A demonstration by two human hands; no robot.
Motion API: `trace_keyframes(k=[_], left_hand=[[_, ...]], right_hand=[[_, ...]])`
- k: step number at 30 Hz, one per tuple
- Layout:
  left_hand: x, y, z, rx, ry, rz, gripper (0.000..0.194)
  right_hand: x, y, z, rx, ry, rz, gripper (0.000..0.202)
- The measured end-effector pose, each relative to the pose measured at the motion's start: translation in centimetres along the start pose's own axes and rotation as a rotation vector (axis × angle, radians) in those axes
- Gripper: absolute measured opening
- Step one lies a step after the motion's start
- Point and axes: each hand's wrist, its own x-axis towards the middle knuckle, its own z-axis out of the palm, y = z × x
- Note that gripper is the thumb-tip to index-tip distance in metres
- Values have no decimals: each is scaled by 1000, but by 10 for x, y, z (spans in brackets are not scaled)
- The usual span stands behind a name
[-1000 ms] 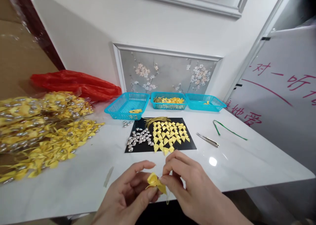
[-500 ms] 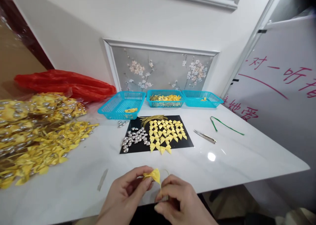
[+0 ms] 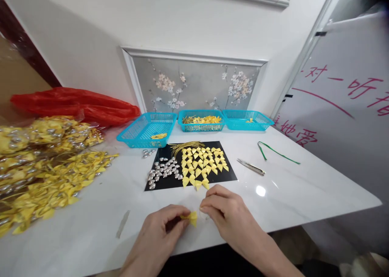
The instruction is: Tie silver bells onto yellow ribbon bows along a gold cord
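Note:
My left hand (image 3: pixel 161 232) pinches a small yellow ribbon bow (image 3: pixel 192 218) between thumb and fingertips, just above the table's front edge. To its right, the fingertips of my right hand (image 3: pixel 227 212) are pressed together on a thin gold cord, which shows only faintly between the hands. Beyond them lies a black mat (image 3: pixel 229 175). On it are rows of yellow bows (image 3: pixel 205 163), a cluster of shiny silver beads (image 3: pixel 164 169) at the left, and a bundle of gold cords (image 3: pixel 185 146) along the back edge.
Three blue baskets (image 3: pixel 146 129) stand along the wall, holding yellow pieces. Heaps of yellow bow-and-bead strands (image 3: pixel 51 184) and a red bag (image 3: pixel 75 105) fill the left side. Small thread snips (image 3: pixel 251 167) and a green cord (image 3: pixel 278 153) lie at the right. A whiteboard (image 3: pixel 340 127) borders that side.
My right hand has risen and moved away, from beside the bow toward the mat's front edge. The bow has turned and dropped slightly in my left hand. The view has shifted a little.

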Motion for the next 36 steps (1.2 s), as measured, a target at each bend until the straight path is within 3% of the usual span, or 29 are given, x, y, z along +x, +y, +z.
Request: trace_keyframes(k=[8, 12, 17, 21, 29, 34, 36], left_hand=[[6, -18, -1, 185, 39, 122, 27], [3, -22, 2, 223, 82, 118, 30], [-2, -26, 2, 227, 122, 134, 34], [-10, -32, 2, 233, 156, 153, 32], [-21, -43, 19, 384, 234, 236, 29], [-22, -40, 21, 437, 257, 308, 29], [-23, -38, 20, 453, 274, 329, 29]], right_hand=[[-2, 25, -17, -105, 16, 72, 25], [-12, 18, -19, -114, 43, 77, 29], [-27, 10, -9, -39, -99, 65, 31], [-33, 16, -6, -129, -57, 80, 38], [-34, 16, -3, -214, -143, 33, 49], [-38, 10, -18, -94, -209, 40, 36], [-36, 10, -25, -27, -157, 61, 34]])
